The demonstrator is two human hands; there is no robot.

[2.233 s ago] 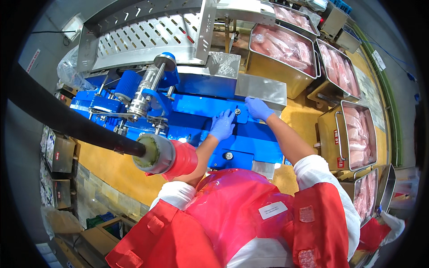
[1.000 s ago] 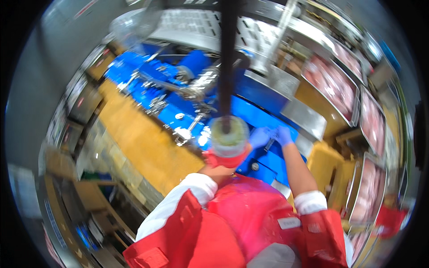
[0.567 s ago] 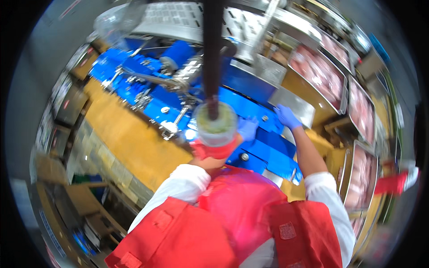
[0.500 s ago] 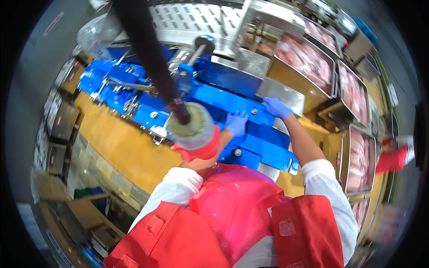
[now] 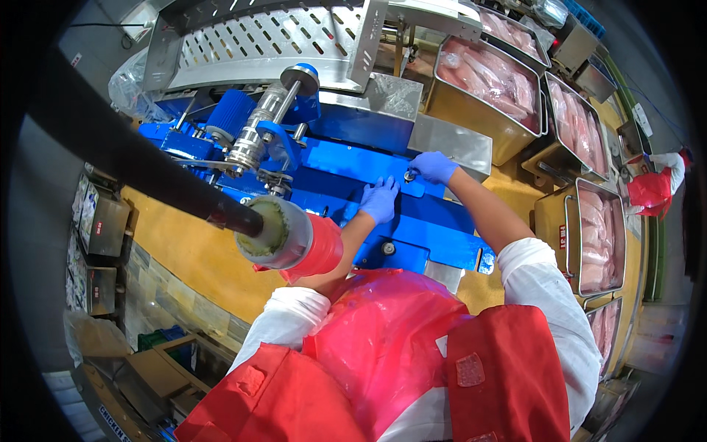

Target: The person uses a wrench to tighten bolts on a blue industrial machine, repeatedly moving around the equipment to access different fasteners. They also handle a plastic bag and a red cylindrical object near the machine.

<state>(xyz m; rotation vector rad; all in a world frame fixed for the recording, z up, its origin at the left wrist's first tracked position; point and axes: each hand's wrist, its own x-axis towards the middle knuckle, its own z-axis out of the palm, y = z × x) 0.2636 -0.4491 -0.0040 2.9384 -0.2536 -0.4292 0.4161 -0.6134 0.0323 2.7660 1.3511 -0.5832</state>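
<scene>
Head view: left hand (image 5: pixel 380 200) lies flat, fingers spread, on blue machine (image 5: pixel 346 166); right hand (image 5: pixel 434 166) pinches a knob (image 5: pixel 409 175) there. Black pole (image 5: pixel 140 166) crosses the left; meat bins (image 5: pixel 486 81) stand right.

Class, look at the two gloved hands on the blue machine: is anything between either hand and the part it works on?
Nothing visible. The right hand grips a small metal knob directly; the left hand lies flat on the blue panel beside it.
</scene>
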